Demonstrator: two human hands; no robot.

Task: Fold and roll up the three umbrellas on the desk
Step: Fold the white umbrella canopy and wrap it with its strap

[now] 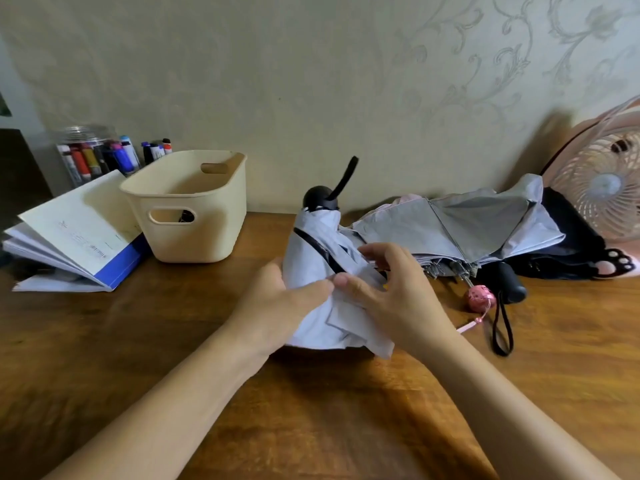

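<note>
Centre frame, a left hand [277,301] curls round the pale lavender umbrella [311,244] while a right hand [393,296] pinches its loose folds, black handle up, on the wooden desk [138,341]. A grey umbrella [467,223] and a black umbrella [571,237] crowd the right, beside a pink fan [602,188]. A cream basket [194,240], booklets [79,223] and a marker jar [90,157] stand upper left.

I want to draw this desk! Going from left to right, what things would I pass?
Stack of papers → cream basket → pale umbrella → grey half-open umbrella → pink fan.
</note>
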